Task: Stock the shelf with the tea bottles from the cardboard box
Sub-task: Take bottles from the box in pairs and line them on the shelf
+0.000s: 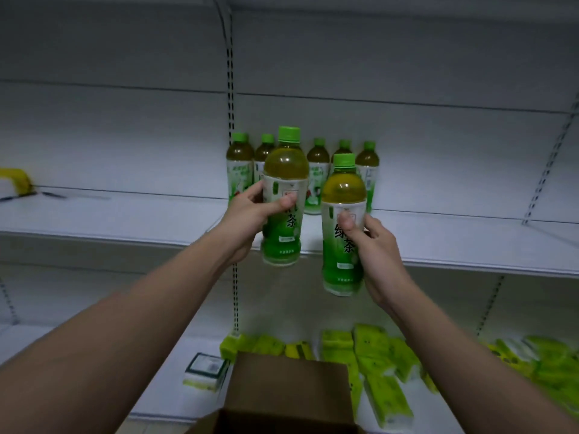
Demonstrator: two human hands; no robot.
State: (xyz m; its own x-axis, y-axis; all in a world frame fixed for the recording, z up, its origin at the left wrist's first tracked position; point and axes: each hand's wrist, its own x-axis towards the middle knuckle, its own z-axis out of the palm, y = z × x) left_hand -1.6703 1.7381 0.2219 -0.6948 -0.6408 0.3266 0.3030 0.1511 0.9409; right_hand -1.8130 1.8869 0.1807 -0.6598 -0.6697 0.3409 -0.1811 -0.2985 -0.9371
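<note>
Each hand grips an upright tea bottle: left hand (247, 214) one bottle (285, 195), right hand (376, 245) another (343, 227). Beyond the fingers stand shelved bottles (318, 173) (six, green-capped).

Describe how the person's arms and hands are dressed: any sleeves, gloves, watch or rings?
Both forearms are bare up to the frame edge, with no sleeve in view. The left hand and right hand wear no gloves. No watch, bracelet or ring shows on either wrist or the visible fingers.

Bare shelf (438, 236) beside bottle row (317, 170)
</note>
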